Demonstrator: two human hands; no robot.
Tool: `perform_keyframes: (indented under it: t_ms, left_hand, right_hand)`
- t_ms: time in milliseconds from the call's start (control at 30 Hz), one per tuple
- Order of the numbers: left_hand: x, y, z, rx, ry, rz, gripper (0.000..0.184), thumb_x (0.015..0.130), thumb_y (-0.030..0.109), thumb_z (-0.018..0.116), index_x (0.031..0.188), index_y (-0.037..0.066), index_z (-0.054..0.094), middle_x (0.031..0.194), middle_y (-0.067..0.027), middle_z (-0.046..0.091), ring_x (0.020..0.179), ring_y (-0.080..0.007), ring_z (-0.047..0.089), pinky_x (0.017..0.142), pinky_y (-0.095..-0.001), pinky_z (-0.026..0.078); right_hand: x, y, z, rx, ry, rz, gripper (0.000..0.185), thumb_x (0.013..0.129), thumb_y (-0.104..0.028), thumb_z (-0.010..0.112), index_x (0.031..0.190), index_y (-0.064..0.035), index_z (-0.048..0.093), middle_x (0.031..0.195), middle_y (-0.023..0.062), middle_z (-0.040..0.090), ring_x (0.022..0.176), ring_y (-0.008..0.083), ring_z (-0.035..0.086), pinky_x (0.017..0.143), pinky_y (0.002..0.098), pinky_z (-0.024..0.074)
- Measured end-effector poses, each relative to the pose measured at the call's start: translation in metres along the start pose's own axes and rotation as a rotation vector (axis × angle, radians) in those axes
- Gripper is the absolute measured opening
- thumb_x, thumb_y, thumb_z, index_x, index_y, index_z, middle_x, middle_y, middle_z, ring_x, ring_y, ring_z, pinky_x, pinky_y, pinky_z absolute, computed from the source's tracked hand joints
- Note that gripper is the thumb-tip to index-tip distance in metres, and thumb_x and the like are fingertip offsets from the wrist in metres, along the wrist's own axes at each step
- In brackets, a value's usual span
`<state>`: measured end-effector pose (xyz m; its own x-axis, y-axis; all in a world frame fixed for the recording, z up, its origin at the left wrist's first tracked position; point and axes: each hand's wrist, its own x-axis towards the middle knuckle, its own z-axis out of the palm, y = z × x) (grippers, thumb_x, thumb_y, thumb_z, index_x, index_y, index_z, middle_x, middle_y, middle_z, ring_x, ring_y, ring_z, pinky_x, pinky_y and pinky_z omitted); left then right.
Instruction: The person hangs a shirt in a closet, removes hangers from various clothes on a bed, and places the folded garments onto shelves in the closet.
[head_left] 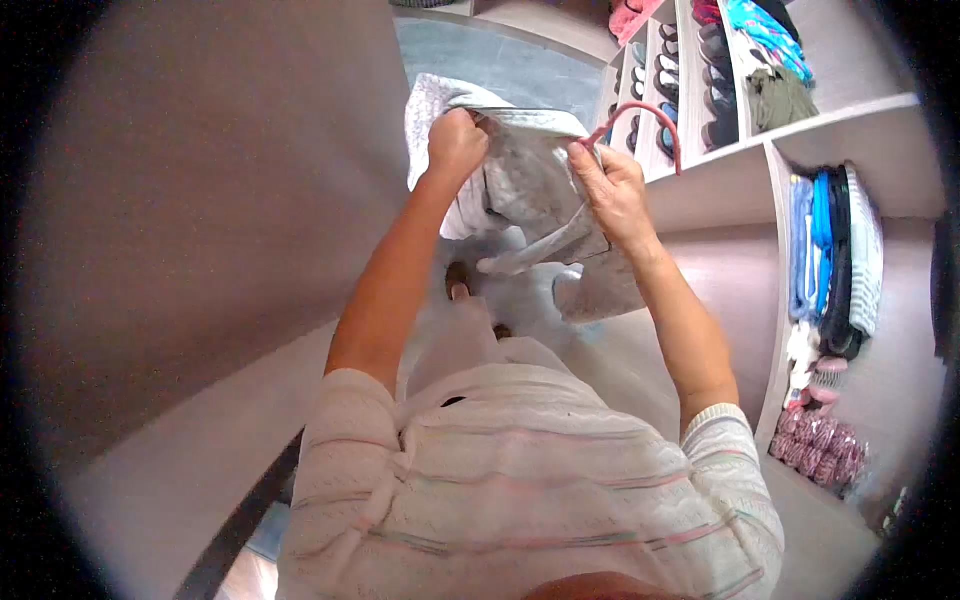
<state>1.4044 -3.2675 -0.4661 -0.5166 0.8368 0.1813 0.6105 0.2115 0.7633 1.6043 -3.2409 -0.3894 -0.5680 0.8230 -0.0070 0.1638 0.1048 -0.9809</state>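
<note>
A light grey and white garment [530, 185] with dark edging hangs between my two hands; its exact kind does not show. My left hand [459, 147] is closed in a fist on the garment's upper left part. On the other side, my right hand [617, 192] grips a pinkish-red clothes hanger [674, 130] near the base of its hook, thumb on top, with the garment's edge by the fingers. The hook curves up and to the right, free of any rail. Most of the hanger's body is hidden by the cloth and my hand.
To the right stand shelves [850, 118] with rows of shoes [716, 85], an olive garment [783, 98], upright folded clothes [835, 255] and a striped, plastic-wrapped bundle [820, 445]. A tall brown panel [220, 200] rises close on the left. Grey floor [500, 60] shows beyond the garment.
</note>
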Motion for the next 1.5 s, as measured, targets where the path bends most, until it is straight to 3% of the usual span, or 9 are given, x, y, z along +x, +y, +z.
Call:
perform_keyframes:
  t_ms: [100, 133, 367, 567, 700, 767, 1033, 1300, 1500]
  left_hand:
    - [0.031, 0.014, -0.011, 0.07, -0.12, 0.016, 0.018, 0.068, 0.009, 0.053, 0.078, -0.002, 0.063, 0.075, -0.0234, 0.06, 0.071, -0.0385, 0.058, 0.065, -0.0408, 0.046]
    - [0.04, 0.013, -0.002, -0.373, -0.239, -0.12, 0.018, 0.066, 0.009, 0.053, 0.077, -0.003, 0.062, 0.075, -0.023, 0.06, 0.071, -0.0387, 0.058, 0.064, -0.0408, 0.046]
    - [0.109, -0.017, 0.004, 0.27, 0.025, 0.0, 0.014, 0.069, 0.008, 0.056, 0.078, 0.0, 0.064, 0.078, -0.0198, 0.062, 0.074, -0.0335, 0.061, 0.067, -0.0379, 0.048]
    - [0.162, -0.002, -0.004, -0.812, -0.195, -0.224, 0.018, 0.071, 0.003, 0.055, 0.085, 0.003, 0.066, 0.075, -0.0049, 0.065, 0.061, -0.0125, 0.054, 0.058, -0.0258, 0.043]
    - [0.195, -0.02, 0.01, 0.299, 0.062, 0.145, 0.013, 0.074, 0.006, 0.055, 0.084, 0.003, 0.063, 0.078, -0.0133, 0.063, 0.072, -0.025, 0.061, 0.067, -0.0318, 0.048]
    - [0.205, -0.021, 0.027, 0.277, 0.199, 0.361, 0.011, 0.071, 0.01, 0.062, 0.08, 0.003, 0.06, 0.077, -0.0133, 0.06, 0.068, -0.027, 0.061, 0.062, -0.0346, 0.048]
    - [0.266, -0.018, 0.066, 0.25, 0.335, 0.129, 0.042, 0.067, 0.022, 0.07, 0.103, 0.008, 0.053, 0.095, -0.0091, 0.054, 0.085, -0.0283, 0.055, 0.071, -0.0372, 0.045]
    - [0.321, 0.023, 0.017, -0.936, -0.021, -0.141, 0.023, 0.086, 0.021, 0.055, 0.092, 0.0, 0.06, 0.08, 0.0004, 0.059, 0.067, -0.0046, 0.049, 0.06, -0.0197, 0.041]
    - [0.366, 0.079, 0.006, 0.011, -0.213, 0.19, 0.026, 0.077, 0.025, 0.061, 0.081, -0.001, 0.06, 0.062, -0.009, 0.055, 0.057, -0.0147, 0.051, 0.054, -0.0292, 0.041]
  right_hand:
    - [0.03, -0.003, 0.007, 0.043, 0.059, -0.033, 0.026, 0.086, -0.027, 0.056, 0.082, -0.0016, 0.063, 0.066, -0.0075, 0.049, 0.061, 0.0025, 0.04, 0.052, 0.0194, 0.0322]
    - [0.037, -0.005, 0.007, 0.054, 0.048, -0.032, 0.026, 0.086, -0.027, 0.057, 0.082, -0.0016, 0.063, 0.066, -0.0076, 0.049, 0.061, 0.0025, 0.04, 0.052, 0.0195, 0.0321]
    - [0.086, 0.008, -0.006, 0.065, 0.131, -0.037, 0.03, 0.085, -0.032, 0.058, 0.081, -0.0029, 0.063, 0.061, -0.0092, 0.043, 0.056, 0.0026, 0.034, 0.048, 0.0194, 0.0268]
    - [0.158, 0.006, -0.03, 0.099, 0.151, -0.075, 0.03, 0.085, -0.032, 0.058, 0.081, -0.0029, 0.063, 0.06, -0.0095, 0.042, 0.056, 0.0025, 0.034, 0.049, 0.0187, 0.0275]
    - [0.208, -0.002, -0.04, -0.034, 0.121, -0.072, 0.03, 0.083, -0.033, 0.059, 0.079, -0.0033, 0.063, 0.059, -0.01, 0.043, 0.055, 0.0017, 0.035, 0.048, 0.0184, 0.0283]
    - [0.23, 0.007, -0.05, -0.005, 0.078, -0.046, 0.03, 0.083, -0.032, 0.061, 0.077, -0.0028, 0.062, 0.059, -0.0107, 0.043, 0.054, 0.0011, 0.035, 0.047, 0.0186, 0.0281]
    - [0.291, 0.008, -0.081, 0.018, -0.038, -0.098, 0.029, 0.084, -0.03, 0.059, 0.073, -0.0038, 0.061, 0.056, -0.0095, 0.04, 0.052, 0.0019, 0.032, 0.045, 0.0206, 0.025]
    - [0.328, 0.009, -0.104, -0.068, -0.04, -0.111, 0.029, 0.083, -0.031, 0.06, 0.076, -0.0027, 0.062, 0.054, -0.0079, 0.041, 0.052, 0.0031, 0.034, 0.045, 0.0215, 0.0283]
    - [0.348, -0.007, -0.109, 0.075, -0.128, -0.078, 0.027, 0.083, -0.028, 0.061, 0.079, -0.0018, 0.064, 0.061, -0.0086, 0.045, 0.056, 0.0018, 0.036, 0.048, 0.0187, 0.0297]
